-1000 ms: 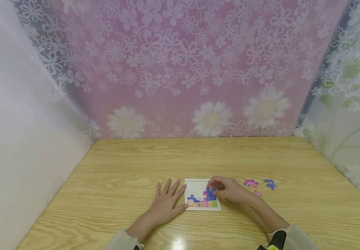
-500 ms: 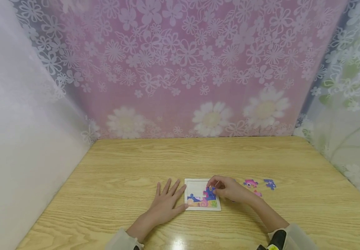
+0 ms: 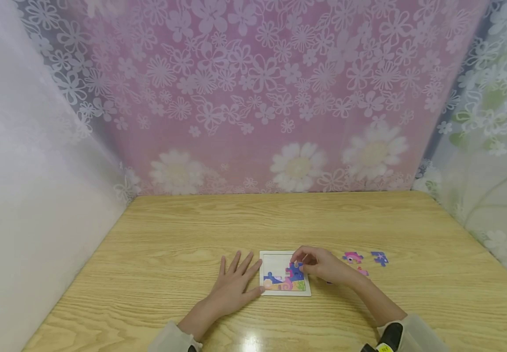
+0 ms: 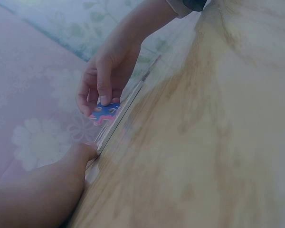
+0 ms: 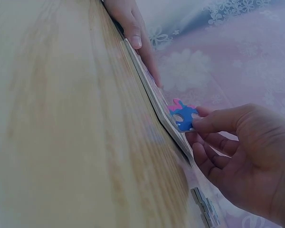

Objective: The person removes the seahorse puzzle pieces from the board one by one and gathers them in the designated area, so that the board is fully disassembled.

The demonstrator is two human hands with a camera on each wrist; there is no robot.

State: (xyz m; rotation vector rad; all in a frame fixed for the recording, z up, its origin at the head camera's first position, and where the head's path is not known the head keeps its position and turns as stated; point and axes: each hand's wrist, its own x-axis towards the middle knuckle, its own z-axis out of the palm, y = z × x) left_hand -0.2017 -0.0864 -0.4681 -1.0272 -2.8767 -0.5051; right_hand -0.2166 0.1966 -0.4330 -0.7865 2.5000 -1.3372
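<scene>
In the head view a square puzzle tray with a white border lies on the table. Puzzle pieces fill its bottom row, while the upper left shows bare white board. My right hand is over the tray's right side, pinching a blue and pink puzzle piece between thumb and fingers. In the right wrist view that piece stands tilted at the tray's surface; whether it is seated I cannot tell. My left hand lies flat with spread fingers, its thumb and index fingertip touching the tray's left border.
Right of the tray lie loose puzzle pieces: a pink one with an eye, a blue one with a starfish and a small pink one, partly hidden by my right arm. A floral curtain closes off the back.
My right hand has shifted very slightly with the pinched puzzle piece, covering a bit of blue that showed behind it. The left hand and tray stay in place.
</scene>
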